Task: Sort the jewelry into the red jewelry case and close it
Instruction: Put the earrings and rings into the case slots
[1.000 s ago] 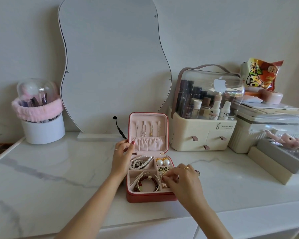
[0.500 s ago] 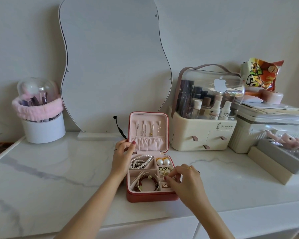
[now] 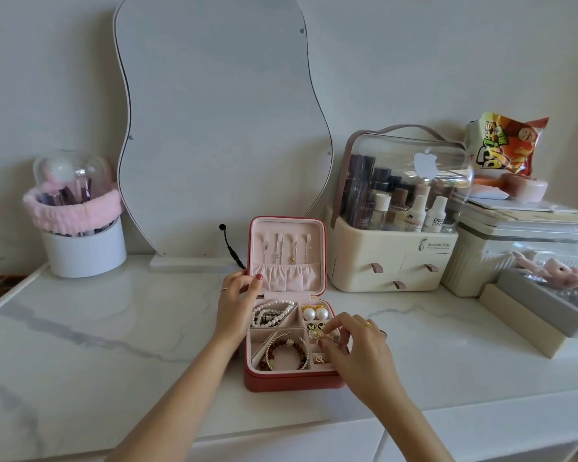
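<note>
Head view, right hand (image 3: 364,358) pinching earring (image 3: 315,335)

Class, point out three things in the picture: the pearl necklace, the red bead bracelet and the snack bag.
Pearl necklace (image 3: 270,313): head view, on its coiled strands.
Red bead bracelet (image 3: 287,354): head view, on its beads.
Snack bag (image 3: 504,145): head view, on its printed front.

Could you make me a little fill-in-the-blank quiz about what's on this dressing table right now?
1. The lid of the red jewelry case stands ____.
2. The two big pearl earrings lie in the case's far ____ compartment.
3. The left hand holds the case's ____ edge while the right hand pinches a small gold piece.
4. The snack bag sits to the ____ of the wavy mirror.

Missing words: open; right; left; right
</note>
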